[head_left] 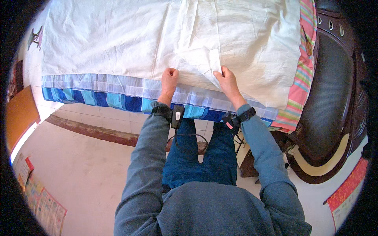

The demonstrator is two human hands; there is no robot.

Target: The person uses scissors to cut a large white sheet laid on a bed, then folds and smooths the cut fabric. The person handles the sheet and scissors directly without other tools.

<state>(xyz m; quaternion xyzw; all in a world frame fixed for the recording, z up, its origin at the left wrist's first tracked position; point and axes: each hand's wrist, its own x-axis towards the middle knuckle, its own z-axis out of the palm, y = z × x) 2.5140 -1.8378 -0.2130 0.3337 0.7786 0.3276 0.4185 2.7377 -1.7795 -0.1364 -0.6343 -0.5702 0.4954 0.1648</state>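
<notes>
A wide white cloth [118, 38] lies wrinkled over a bed-like surface in front of me. My left hand [170, 80] pinches the near edge of this cloth between thumb and fingers. To its right, my right hand [226, 79] grips a turned-up part of the same edge, where a narrow white strip [215, 60] stands up. Between the hands the cloth is lifted and creased. Beneath it show a pale blue checked cloth [124, 85], a blue checked cloth [115, 99] and, on the right, a pink striped cloth [296, 91].
Scissors [307, 42] lie on the striped cloth at the right edge. Beyond is a dark padded headboard-like panel [330, 97]. A cable [192, 135] hangs below the black devices strapped to my wrists. An orange-brown board [22, 110] stands at the left.
</notes>
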